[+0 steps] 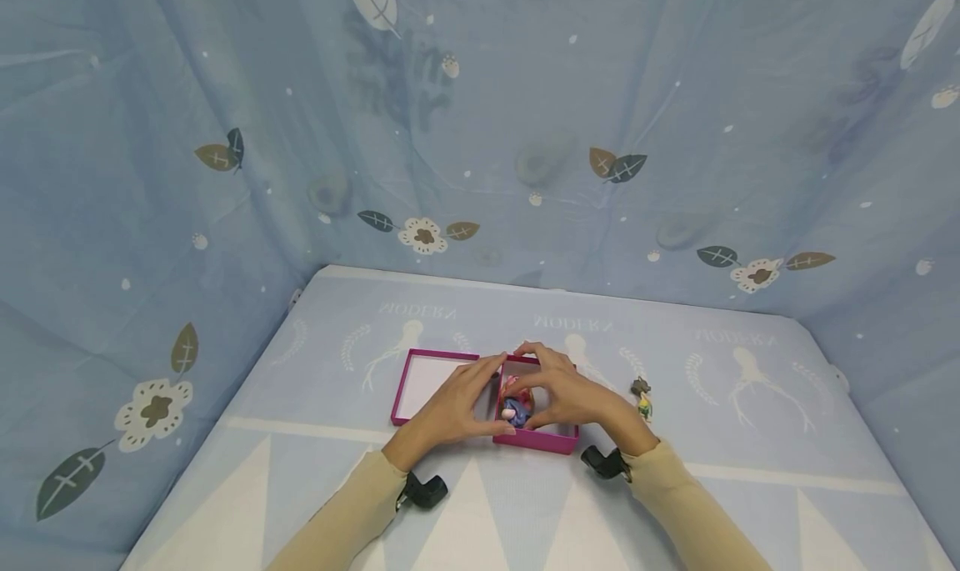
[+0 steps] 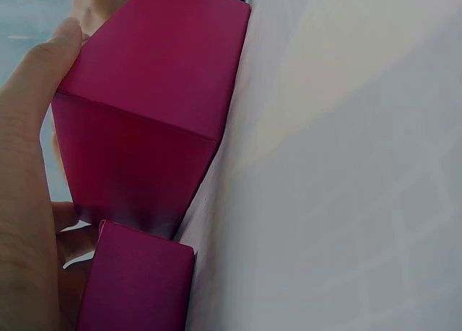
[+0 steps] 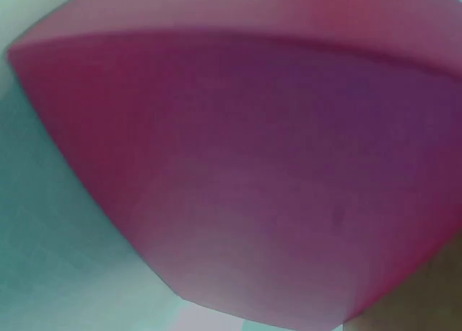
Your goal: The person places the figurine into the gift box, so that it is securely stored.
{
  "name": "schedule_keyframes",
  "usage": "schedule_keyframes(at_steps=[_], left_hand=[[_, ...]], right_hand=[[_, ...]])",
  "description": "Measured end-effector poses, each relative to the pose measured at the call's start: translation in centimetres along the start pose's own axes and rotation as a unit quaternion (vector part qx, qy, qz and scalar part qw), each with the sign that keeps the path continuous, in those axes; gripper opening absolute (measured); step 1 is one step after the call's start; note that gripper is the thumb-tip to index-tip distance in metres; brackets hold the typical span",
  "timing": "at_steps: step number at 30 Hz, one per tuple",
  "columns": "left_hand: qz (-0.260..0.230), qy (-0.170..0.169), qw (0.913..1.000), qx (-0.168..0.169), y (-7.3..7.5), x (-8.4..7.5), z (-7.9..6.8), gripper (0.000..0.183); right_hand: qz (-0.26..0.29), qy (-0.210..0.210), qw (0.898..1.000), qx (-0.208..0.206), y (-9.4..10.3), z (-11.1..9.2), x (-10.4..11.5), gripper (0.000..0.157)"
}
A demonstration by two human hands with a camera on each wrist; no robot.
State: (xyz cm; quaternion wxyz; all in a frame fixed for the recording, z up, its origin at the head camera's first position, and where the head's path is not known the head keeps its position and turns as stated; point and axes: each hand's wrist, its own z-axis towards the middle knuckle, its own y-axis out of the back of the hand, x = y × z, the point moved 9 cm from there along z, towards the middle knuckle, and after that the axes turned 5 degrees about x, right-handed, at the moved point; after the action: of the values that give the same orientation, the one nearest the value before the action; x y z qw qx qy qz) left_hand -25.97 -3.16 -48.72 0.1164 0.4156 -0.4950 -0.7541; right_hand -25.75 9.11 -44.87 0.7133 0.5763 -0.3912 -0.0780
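A magenta open box stands on the table in front of me, also seen from its side in the left wrist view. Inside lies a small figurine with pink and blue parts. My right hand reaches over the box from the right, pinching the figurine between index finger and thumb. From the left, my left hand holds the box, its thumb at the near rim and its fingers at the far left corner. The right wrist view is filled by the magenta box wall.
Left of the box lies its magenta-rimmed lid, white inside, partly behind my left hand. Two small figurines, one dark and one yellow-green, lie to the right beyond my right wrist. A patterned blue cloth encloses the table at the back and sides.
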Motion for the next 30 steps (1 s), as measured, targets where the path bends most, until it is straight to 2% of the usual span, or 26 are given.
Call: schedule_keyframes(at_steps=[13, 30], left_hand=[[0.0, 0.001, 1.0, 0.003, 0.01, -0.09, 0.01, 0.105], [0.002, 0.009, 0.9999, 0.005, -0.06, -0.01, -0.06, 0.106]], right_hand=[[0.025, -0.008, 1.0, 0.017, -0.1, 0.55, -0.26, 0.052], [0.028, -0.045, 0.997, 0.057, -0.41, 0.7, -0.25, 0.049]])
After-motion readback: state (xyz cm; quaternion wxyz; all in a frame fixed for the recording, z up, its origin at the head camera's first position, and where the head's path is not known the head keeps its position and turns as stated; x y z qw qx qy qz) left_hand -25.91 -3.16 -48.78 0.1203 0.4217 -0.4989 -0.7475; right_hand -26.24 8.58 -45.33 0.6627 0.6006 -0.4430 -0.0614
